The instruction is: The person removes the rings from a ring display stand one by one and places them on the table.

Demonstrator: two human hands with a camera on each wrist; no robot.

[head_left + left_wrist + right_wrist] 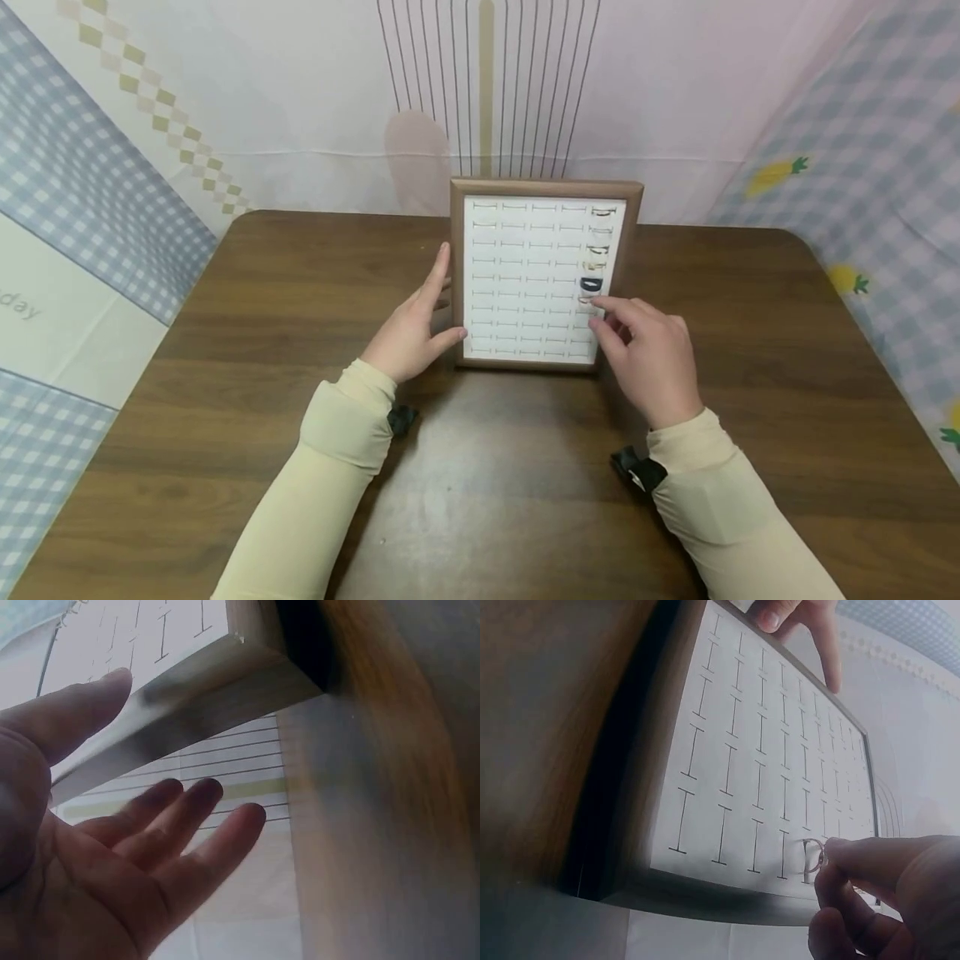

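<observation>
A wood-framed ring display board [531, 283] stands upright on the table, its white face lined with rows of slits. Down its right-hand column sit several rings, among them a wide dark ring [591, 285] and a gold-toned one [594, 266]. Just below the dark one, my right hand [651, 357] pinches a thin silvery ring [818, 857] between thumb and forefinger, right at a slit. My left hand [411, 335] is at the board's left side, thumb tip at the front edge. Its other fingers extend loosely beside the frame [217, 705].
The brown wooden table [480, 500] has rounded far corners. Behind the board hangs a pale patterned cloth [300, 92], with blue checked cloth [885, 125] along the sides. Dark straps [637, 471] show at both wrists.
</observation>
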